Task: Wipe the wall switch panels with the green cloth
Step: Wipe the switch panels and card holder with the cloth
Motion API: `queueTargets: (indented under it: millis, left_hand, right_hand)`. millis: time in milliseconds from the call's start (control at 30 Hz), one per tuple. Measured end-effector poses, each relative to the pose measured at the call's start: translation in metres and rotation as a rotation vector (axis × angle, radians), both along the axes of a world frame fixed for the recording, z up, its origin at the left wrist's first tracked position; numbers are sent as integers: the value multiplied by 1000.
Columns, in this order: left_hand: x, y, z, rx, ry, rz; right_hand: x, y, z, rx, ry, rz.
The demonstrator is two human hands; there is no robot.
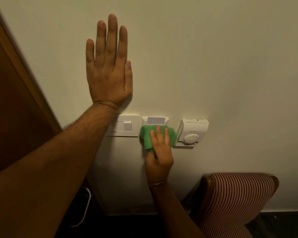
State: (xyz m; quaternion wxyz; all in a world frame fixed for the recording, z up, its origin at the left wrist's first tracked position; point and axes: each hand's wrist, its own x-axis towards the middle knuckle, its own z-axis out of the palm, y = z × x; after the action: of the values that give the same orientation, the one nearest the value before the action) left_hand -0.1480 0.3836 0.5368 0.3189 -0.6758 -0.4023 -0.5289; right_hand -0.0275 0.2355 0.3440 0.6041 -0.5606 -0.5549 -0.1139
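Observation:
Three white panels sit in a row on the cream wall. The light switch panel [126,125] is on the left, partly behind my left forearm. The middle key-card holder [156,121] has a card standing in its slot. My right hand [160,152] presses the green cloth [145,136] flat against the lower part of this holder, hiding it. The thermostat [193,133] with a round dial is on the right, touching the cloth's edge. My left hand [108,66] lies flat on the wall above the switch panel, fingers pointing up, holding nothing.
A brown wooden door and its frame [15,100] run down the left side. A chair with a red-and-white striped back [239,200] stands against the wall at the lower right. A white object [84,206] lies on the dark floor below my left arm.

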Motion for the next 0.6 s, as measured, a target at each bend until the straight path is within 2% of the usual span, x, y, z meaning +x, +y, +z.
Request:
queueTargets:
  millis: [167,300,367,433,600]
  left_hand:
    - [-2,2,1,4,-16,-27]
    - [-3,1,1,-4,-8,-33]
    - [-3,0,0,-5,-18,-35]
    - [-2,0,-1,-1,-25,-28]
    - [-2,-3,1,-23,-1,-13]
  right_hand:
    - [-32,21,18,-38,-198,126]
    - [-1,6,17,-56,-325,128]
    - [25,-6,16,-47,-286,60]
    - [39,-12,13,-30,-168,1]
    - [2,-4,11,-8,13,-19]
